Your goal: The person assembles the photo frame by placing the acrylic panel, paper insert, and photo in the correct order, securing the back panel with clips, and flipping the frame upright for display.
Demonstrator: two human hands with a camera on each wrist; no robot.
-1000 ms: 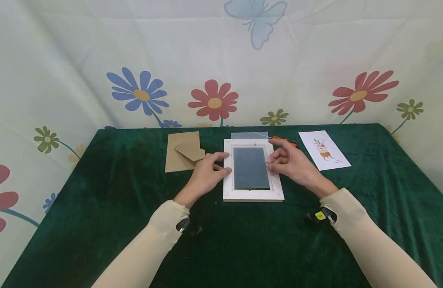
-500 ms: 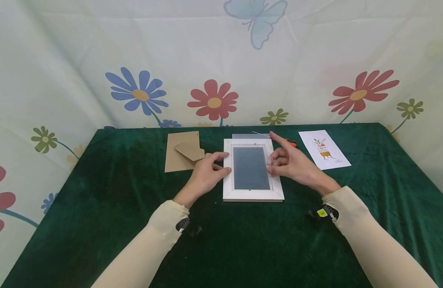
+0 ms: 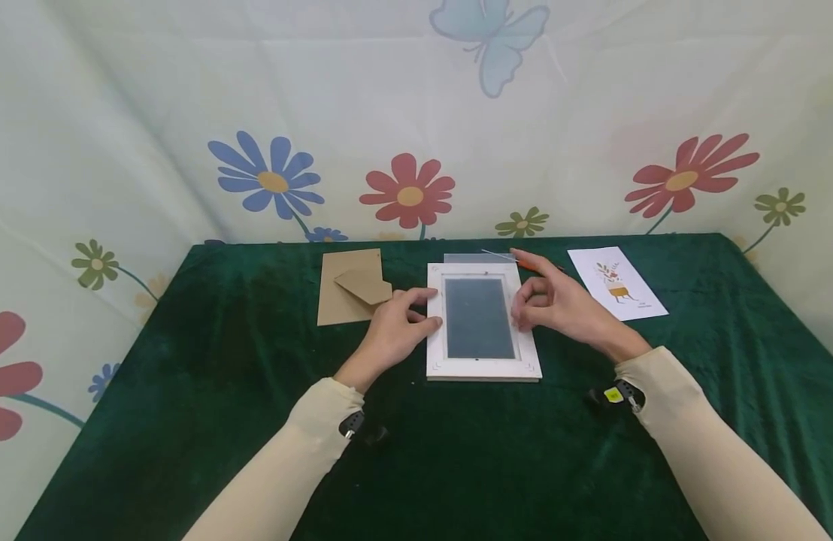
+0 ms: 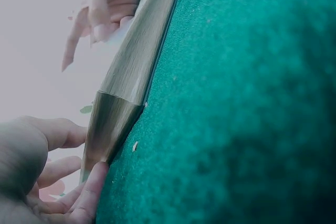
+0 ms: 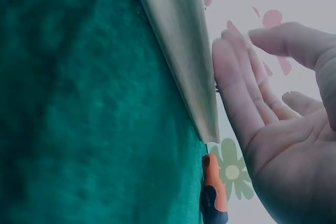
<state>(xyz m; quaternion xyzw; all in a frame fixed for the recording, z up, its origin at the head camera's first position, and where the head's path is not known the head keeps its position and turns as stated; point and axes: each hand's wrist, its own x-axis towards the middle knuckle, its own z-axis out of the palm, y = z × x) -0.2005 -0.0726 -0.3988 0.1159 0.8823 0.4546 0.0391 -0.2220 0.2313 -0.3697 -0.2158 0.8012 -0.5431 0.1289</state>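
A white-faced picture frame (image 3: 484, 367) with wooden sides lies flat on the green cloth, a grey-blue pane (image 3: 480, 319) showing in its opening. My left hand (image 3: 395, 330) grips its left edge, the thumb over the face and a finger against the wooden side (image 4: 118, 114). At the right edge, my right hand (image 3: 558, 304) has its lower fingers bent loosely over the border, its index finger stretched toward the back. Thumb and fingers stand apart in the right wrist view, a fingertip (image 5: 223, 51) right at the frame's rim. A clear sheet (image 3: 472, 258) sticks out behind the frame.
Behind my right hand lies a screwdriver (image 3: 528, 264) with an orange and black handle, its thin shaft over the clear sheet. A brown backing board (image 3: 335, 304) with a folded stand (image 3: 364, 286) is at left. A printed card (image 3: 622, 289) lies at right. A flowered curtain hangs behind.
My right index finger has straightened away from the frame toward the back. My left hand keeps its grip, and the frame has stayed in place. The head view has shifted slightly.
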